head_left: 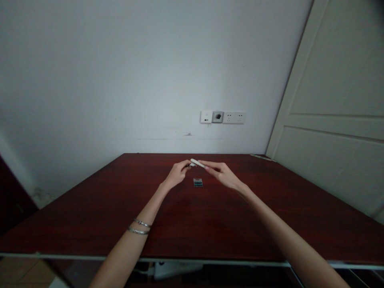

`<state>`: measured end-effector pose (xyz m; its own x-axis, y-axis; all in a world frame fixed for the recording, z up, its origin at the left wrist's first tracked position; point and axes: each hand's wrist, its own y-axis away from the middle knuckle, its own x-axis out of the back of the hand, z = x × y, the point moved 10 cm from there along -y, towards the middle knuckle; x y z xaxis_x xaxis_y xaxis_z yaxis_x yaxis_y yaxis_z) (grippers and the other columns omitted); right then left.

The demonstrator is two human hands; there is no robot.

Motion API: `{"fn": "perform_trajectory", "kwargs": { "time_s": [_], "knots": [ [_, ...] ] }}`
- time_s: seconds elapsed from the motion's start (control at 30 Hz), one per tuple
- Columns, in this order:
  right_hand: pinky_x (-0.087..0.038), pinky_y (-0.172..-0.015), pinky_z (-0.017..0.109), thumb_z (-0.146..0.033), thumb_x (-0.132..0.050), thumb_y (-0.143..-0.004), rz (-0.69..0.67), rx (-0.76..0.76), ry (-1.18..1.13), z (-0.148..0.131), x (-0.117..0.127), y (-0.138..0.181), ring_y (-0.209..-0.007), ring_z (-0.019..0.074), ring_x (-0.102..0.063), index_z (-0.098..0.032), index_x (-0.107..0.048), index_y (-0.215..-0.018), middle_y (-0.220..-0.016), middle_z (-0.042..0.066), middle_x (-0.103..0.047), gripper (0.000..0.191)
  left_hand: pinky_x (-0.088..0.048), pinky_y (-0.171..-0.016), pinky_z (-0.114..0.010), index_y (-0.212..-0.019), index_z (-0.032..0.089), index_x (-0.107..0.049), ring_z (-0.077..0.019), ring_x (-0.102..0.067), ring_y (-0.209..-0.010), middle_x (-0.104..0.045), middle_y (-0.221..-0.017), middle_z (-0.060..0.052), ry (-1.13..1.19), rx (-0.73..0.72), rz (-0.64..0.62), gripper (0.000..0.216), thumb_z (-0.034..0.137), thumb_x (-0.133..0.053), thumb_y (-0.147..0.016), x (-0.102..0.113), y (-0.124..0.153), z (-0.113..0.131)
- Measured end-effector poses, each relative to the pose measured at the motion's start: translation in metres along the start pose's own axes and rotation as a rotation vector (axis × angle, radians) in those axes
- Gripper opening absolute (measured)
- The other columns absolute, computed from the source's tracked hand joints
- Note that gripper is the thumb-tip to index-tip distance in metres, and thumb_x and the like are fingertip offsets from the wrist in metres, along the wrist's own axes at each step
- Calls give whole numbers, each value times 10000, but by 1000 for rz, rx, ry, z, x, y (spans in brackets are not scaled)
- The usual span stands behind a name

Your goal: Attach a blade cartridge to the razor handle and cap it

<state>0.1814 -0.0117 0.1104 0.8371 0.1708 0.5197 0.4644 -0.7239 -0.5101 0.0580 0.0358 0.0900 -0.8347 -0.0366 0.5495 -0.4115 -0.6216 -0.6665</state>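
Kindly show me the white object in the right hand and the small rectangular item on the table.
White object (197, 163): head view, middle of its pale side.
Small rectangular item (198, 183): head view, middle of its upper face.

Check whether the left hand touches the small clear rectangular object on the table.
Apart: the head view shows red-brown tabletop between the left hand and the small clear rectangular object.

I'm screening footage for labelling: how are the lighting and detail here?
Head view: dim overall, the wall brightest mid-frame, the upper right corner dark; head view again: the white item in the right hand stands out pale, the small object at the left hand too tiny to make out.
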Motion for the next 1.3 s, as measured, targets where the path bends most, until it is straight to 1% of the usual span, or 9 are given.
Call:
{"fn": "perform_trajectory", "kwargs": {
  "time_s": [0.37, 0.47, 0.63, 0.73, 0.83, 0.93, 1.0, 1.1, 1.3],
  "knots": [
    [-367, -969, 424, -318, -519, -824, -93, -25, -30, 3, -2, 1, -1096, 232, -546, -253, -610, -1141, -1176, 28, -607, 336, -422, -763, -248, -900, 165, -624, -165, -584, -800, -653, -855, -37, 36, 36, -4, 183, 158, -472, -797, 0, 0, -1],
    [-328, -995, 430, -328, -490, -840, -34, -30, -27, 3, 3, 1, -1133, 233, -516, -246, -586, -1173, -1218, 28, -577, 356, -422, -748, -240, -914, 163, -616, -159, -584, -791, -651, -853, -36, 34, 33, 1, 179, 176, -473, -807, 1, 0, 0],
    [-387, -929, 435, -355, -508, -819, -162, -45, -14, 0, -9, 7, -1036, 244, -568, -243, -610, -1147, -1141, 27, -631, 361, -440, -719, -240, -869, 161, -594, -143, -592, -750, -642, -787, -28, 84, 79, 17, 134, 193, -484, -800, -1, 1, -10],
    [-433, -852, 393, -361, -514, -811, 6, -10, 8, 0, 13, 3, -975, 237, -579, -228, -599, -1168, -1082, 40, -658, 390, -462, -596, -230, -884, 155, -539, -122, -591, -600, -607, -672, -1, 270, 214, 49, 131, 227, -505, -780, -8, 4, -25],
    [-463, -704, 322, -364, -532, -793, 151, -7, 50, 9, 31, -4, -793, 201, -591, -202, -607, -1163, -868, 40, -694, 411, -471, -486, -239, -826, 149, -483, -143, -606, -518, -596, -626, -3, 544, 390, -33, 173, 286, -546, -741, -34, 12, -34],
    [-426, -565, 258, -365, -543, -783, 170, -20, 46, 23, 33, -15, -592, 141, -526, -194, -618, -1148, -682, 3, -657, 409, -483, -456, -258, -790, 145, -471, -163, -616, -505, -611, -621, -30, 724, 491, -65, 207, 320, -560, -723, -51, 18, -33],
    [-406, -533, 240, -366, -534, -792, 100, -22, 29, 32, 25, -22, -543, 118, -492, -200, -606, -1159, -649, -14, -642, 410, -487, -454, -265, -788, 143, -474, -170, -619, -503, -616, -614, -37, 784, 516, -66, 222, 328, -571, -715, -55, 19, -31],
    [-440, -589, 267, -368, -521, -805, 15, -22, 41, 42, 18, -28, -591, 129, -537, -204, -601, -1161, -732, -2, -680, 400, -485, -445, -265, -786, 141, -477, -173, -619, -497, -618, -612, -39, 809, 526, -76, 229, 330, -581, -709, -57, 20, -30],
    [-393, -930, 378, -349, -520, -819, 49, 34, 53, 41, 27, -32, -1038, 211, -574, -241, -625, -1121, -1127, 29, -640, 338, -487, -439, -265, -772, 136, -479, -171, -616, -487, -620, -608, -44, 804, 525, -67, 211, 313, -578, -714, -55, 19, -34]
  ]
}}
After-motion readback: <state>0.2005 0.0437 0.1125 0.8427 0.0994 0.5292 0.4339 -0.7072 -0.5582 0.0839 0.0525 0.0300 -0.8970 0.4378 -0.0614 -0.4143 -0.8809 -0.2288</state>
